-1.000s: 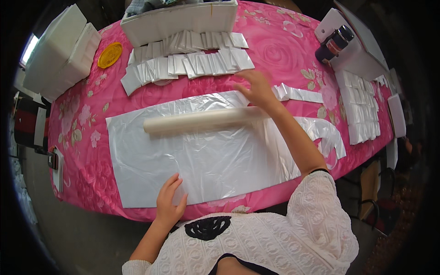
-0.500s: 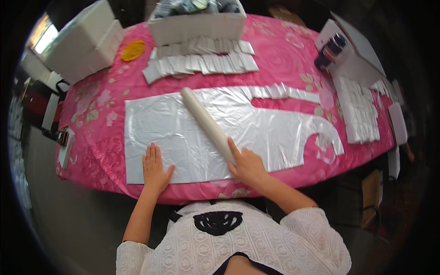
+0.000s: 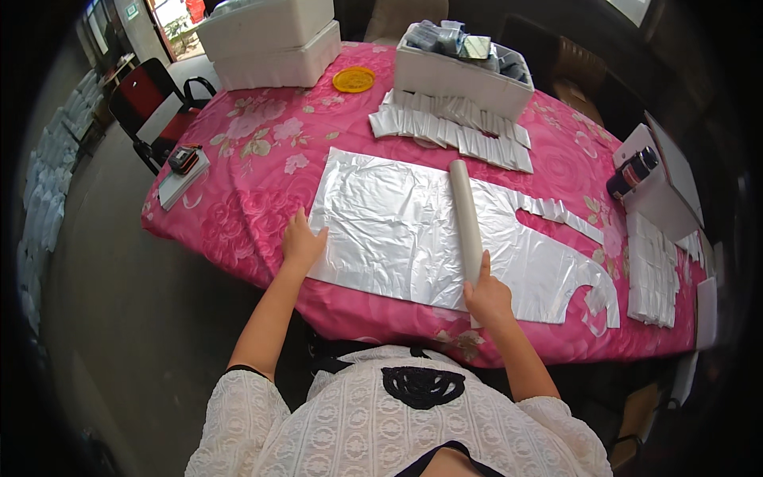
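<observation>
A shiny white plastic apron (image 3: 381,215) lies spread on the table, with its strap end and curved cut-outs to the right. A pale, smooth tube (image 3: 465,215) rests across it, pointing away from me. My right hand (image 3: 489,300) grips the tube's near end, index finger stretched along it. At the apron's left edge is my left hand (image 3: 304,242), thumb apart from the fingers; it holds nothing that I can make out. Beyond the apron, folded white plastic packets (image 3: 453,131) lie in two overlapping rows.
The table has a pink flowered cloth (image 3: 246,171). White foam boxes (image 3: 274,60) and a yellow lid-like disc (image 3: 354,79) stand far left; a packed foam box (image 3: 453,79) is behind the packets. At right are a dark bottle (image 3: 632,172) and stacked packets (image 3: 650,270).
My view has turned left. The tube has shifted right along the apron and now lies less slanted. My left hand has gone from lying on the apron to its left edge.
</observation>
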The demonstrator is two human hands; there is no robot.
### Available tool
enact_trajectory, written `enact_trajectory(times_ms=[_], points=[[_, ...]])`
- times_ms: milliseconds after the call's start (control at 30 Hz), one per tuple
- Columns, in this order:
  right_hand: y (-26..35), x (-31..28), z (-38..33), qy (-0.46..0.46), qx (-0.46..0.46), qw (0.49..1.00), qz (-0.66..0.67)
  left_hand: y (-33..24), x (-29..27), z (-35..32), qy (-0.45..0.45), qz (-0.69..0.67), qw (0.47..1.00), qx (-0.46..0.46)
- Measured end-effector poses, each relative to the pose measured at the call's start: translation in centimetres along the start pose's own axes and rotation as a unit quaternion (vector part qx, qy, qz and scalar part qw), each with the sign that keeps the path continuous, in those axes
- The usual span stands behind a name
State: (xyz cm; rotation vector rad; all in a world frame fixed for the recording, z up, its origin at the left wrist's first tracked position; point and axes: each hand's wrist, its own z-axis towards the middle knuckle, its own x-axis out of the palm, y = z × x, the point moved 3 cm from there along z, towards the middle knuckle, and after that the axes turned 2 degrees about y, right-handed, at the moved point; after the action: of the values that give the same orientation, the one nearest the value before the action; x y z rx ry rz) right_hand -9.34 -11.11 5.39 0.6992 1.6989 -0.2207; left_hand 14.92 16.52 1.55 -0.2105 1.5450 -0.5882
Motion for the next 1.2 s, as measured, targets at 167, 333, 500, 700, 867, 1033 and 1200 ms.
enact_trajectory(times_ms=[167, 333, 500, 700, 867, 1033, 1200], points=[[-0.4, 0.2, 0.0, -0.004, 0.008, 1.0, 0.0, 0.7, 0.0, 1.8, 0.136, -0.147, 0.977, -0.068], [0.2, -0.2, 0.0, 0.024, 0.01, 1.0, 0.015, 1.1, 0.4, 0.2, 0.06, -0.111, 0.991, 0.045], [0.1, -0.8, 0.6, 0.113, 0.053, 0.992, 0.021, -5.5, -1.9, -2.3, 0.14, -0.104, 0.975, 0.137], [-0.2, -0.6, 1.0, 0.139, 0.027, 0.989, 0.033, -8.8, -4.0, -3.9, 0.182, -0.069, 0.977, 0.083], [-0.1, -0.5, 1.6, 0.162, 0.019, 0.985, 0.053, -1.6, -10.5, -5.6, 0.212, -0.079, 0.957, -0.182], [1.4, -3.2, 3.2, 0.269, 0.087, 0.959, -0.022, 4.7, -18.4, -14.7, 0.288, 0.021, 0.925, -0.247], [7.9, -6.2, 5.5, 0.135, -0.046, 0.974, -0.176, 10.7, -20.4, -27.1, 0.411, 0.006, 0.873, -0.263]])
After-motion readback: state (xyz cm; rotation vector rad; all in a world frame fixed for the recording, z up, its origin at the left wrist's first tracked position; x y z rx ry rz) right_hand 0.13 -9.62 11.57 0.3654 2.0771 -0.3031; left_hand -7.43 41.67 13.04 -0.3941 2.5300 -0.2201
